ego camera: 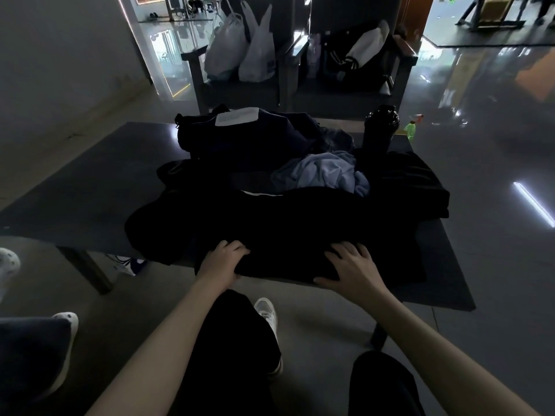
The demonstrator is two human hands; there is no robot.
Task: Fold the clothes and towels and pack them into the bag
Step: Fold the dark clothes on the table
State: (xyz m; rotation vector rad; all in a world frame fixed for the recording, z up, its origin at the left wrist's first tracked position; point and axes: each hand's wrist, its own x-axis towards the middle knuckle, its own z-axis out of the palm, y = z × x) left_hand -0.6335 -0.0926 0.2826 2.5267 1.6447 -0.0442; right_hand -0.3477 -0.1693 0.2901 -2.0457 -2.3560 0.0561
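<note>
A large black garment lies spread across the near part of the low dark table. My left hand grips its near edge, fingers curled over the cloth and thumb under it. My right hand rests flat on the same garment, fingers spread. Behind it sits a crumpled light blue cloth. A dark bag with a white label stands at the far middle of the table. More black fabric is piled at the right.
A black bottle stands at the table's far right, a green spray bottle just beyond it. Chairs behind hold white plastic bags and a dark bag. My legs and a white shoe are below the table edge.
</note>
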